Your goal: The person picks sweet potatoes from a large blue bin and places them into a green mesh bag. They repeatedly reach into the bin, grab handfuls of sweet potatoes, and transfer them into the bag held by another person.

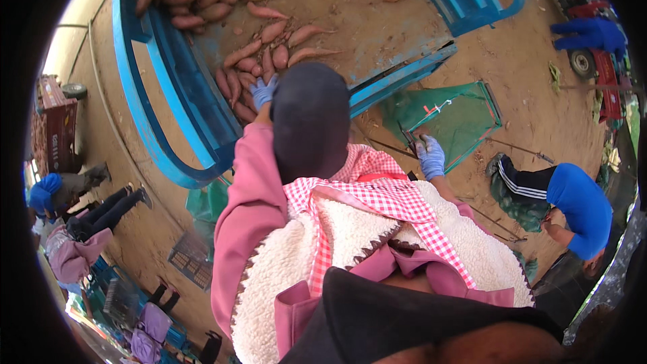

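Sweet potatoes (242, 53) lie loose on the soil-covered bed of a blue metal cart (323, 15), with a larger heap at the far side. My left hand (264, 91), in a blue-and-white glove, rests on the near sweet potatoes with its fingers apart. Beside the cart, my right hand (431, 155), gloved likewise, is at the dark bar (408, 136) along the near edge of a green mesh bag (455, 106). Whether its fingers grip that bar is unclear. A dark rounded form (311, 116), possibly my knee, hides part of the cart's near edge.
Blue side rails (167, 111) curve along the cart's left. A black plastic crate (192, 261) lies on the ground at lower left. To the right, a person in blue (581, 207) bends over a filled green mesh sack (523, 207). More people and red vehicles (609, 81) surround the area.
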Demonstrator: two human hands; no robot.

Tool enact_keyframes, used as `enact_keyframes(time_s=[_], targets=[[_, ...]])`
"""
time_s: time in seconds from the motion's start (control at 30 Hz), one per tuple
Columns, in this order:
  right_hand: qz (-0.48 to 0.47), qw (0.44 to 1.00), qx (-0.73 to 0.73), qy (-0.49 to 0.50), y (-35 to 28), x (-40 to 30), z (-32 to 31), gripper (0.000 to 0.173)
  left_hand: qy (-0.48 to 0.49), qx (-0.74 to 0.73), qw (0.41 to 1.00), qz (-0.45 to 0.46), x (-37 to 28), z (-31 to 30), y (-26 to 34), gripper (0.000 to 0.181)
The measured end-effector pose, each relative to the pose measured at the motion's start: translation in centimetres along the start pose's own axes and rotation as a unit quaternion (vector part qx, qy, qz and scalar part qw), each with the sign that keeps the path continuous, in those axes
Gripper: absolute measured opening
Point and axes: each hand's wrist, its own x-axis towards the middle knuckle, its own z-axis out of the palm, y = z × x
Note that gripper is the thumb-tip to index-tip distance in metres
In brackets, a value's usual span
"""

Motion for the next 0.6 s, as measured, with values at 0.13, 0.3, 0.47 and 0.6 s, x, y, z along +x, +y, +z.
enact_keyframes(time_s=[0.13,0.3,0.47,0.6], targets=[[0.0,1.0,-0.006,0.0,0.3,0.0,1.2,0.039,-0.128,-0.071,0.988,-0.043,3.2,-4.0,-4.0,0.051],[0.002,0.995,-0.086,-0.048,-1.1,1.5,-1.5,0.038,-0.095,-0.134,0.986,-0.031,12.9,-10.0,-1.4,0.049],[-0.127,0.989,-0.011,0.077,-7.3,12.3,-6.5,0.043,-0.014,-0.093,0.995,0.018,17.9,-12.8,-0.9,0.07],[-0.184,0.981,-0.056,0.038,-10.9,29.9,-4.2,0.049,-0.024,-0.052,0.996,0.062,19.2,-10.6,3.2,0.072]])
